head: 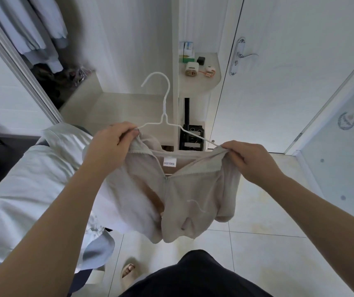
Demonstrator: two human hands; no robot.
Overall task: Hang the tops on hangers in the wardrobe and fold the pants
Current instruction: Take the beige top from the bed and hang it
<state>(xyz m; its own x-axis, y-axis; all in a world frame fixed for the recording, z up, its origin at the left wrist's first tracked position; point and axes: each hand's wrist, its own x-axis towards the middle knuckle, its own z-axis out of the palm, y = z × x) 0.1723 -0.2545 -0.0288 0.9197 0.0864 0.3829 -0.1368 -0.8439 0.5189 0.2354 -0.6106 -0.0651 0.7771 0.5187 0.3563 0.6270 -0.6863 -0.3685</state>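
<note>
Beige zip top (182, 200) is held spread on a white wire hanger (164, 103), its collar below the hanger's hook. At the hanger's left arm the fabric is pinched by the curled fingers of the left hand (109, 142); at the hanger's right end it is gripped by the right hand (251, 159). The open wardrobe (128, 50) is seen behind the hanger, and pale bedding (32, 179) to the hanger's left

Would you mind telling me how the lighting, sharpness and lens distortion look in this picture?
Head view: soft, even light with no harsh glare; the left hand, right hand, white hanger and beige top are sharp, its label legible; in the same view, wide-angle distortion slants the door edges, and the hanging clothes at top left look smeared.
</note>
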